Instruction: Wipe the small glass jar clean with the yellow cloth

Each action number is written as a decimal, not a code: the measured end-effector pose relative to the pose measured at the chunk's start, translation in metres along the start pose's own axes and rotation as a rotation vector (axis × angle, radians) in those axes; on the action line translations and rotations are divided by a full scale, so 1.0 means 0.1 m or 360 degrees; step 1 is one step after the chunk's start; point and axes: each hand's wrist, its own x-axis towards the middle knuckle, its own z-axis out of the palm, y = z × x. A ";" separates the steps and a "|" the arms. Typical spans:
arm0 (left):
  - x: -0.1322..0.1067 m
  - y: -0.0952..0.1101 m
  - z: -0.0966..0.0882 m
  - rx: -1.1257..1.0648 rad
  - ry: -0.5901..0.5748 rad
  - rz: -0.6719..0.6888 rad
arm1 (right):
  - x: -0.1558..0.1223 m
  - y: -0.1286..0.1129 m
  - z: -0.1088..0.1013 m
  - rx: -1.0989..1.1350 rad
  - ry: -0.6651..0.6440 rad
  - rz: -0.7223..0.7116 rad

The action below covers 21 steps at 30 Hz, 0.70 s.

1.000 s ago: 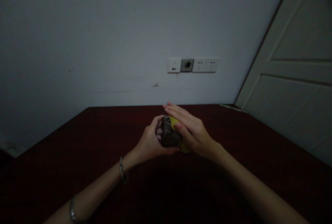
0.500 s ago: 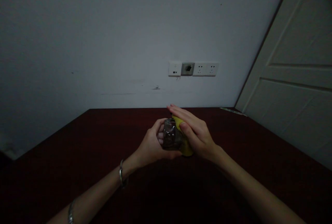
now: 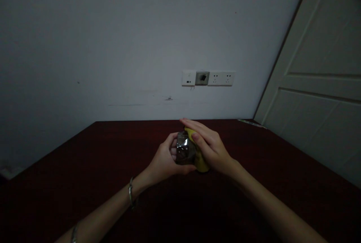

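Note:
My left hand (image 3: pixel 166 159) is wrapped round a small clear container (image 3: pixel 184 153), like a glass or jar, with bright glints on its side. It seems to lie sideways, its right end covered. In my right hand (image 3: pixel 210 145), a yellow cloth (image 3: pixel 201 162) is pressed against that covered end. My right fingers stretch over the top of the cloth, with the thumb bent against it. Both hands are above the dark red table (image 3: pixel 126 149). The dim light hides whether the container holds anything.
Behind the table rises a pale wall (image 3: pixel 126 47) with a row of switch and socket plates (image 3: pixel 220 78). A light panelled door (image 3: pixel 316 85) stands at the right. Near the table's back right corner lies a thin printed strip (image 3: pixel 252 123).
The view has shifted slightly. My right hand with the cloth has moved a little left and down in the picture, still against the container. My left hand keeps its hold.

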 end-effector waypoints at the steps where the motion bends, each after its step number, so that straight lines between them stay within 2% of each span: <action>1: 0.00 0.00 0.00 -0.0014 0.0003 -0.0009 | -0.01 -0.02 -0.01 -0.0038 -0.0035 -0.0084; 3: 0.01 0.00 0.01 -0.0025 0.0009 -0.0025 | -0.02 -0.05 -0.02 -0.0099 -0.0106 -0.0230; 5: 0.01 -0.01 0.01 -0.0019 0.0012 -0.0031 | -0.02 -0.07 -0.02 -0.0111 -0.0134 -0.0278; 7: 0.00 -0.01 0.00 -0.0005 0.0013 -0.0022 | -0.01 -0.06 -0.01 -0.0068 -0.0078 -0.0191; 12: 0.00 -0.04 -0.03 0.0148 0.0020 -0.0009 | 0.02 0.00 0.05 0.0123 0.0118 0.0209; 14: 0.01 -0.04 -0.03 0.0241 0.0045 -0.0008 | 0.01 0.01 0.07 0.0128 0.0135 0.0255; 17: 0.02 -0.02 -0.03 0.0371 0.0085 0.0007 | -0.02 0.01 0.07 0.0014 0.0083 0.0126; 21: 0.01 -0.02 -0.04 0.0520 0.0079 0.0018 | -0.04 -0.03 0.03 -0.0212 -0.0122 -0.0215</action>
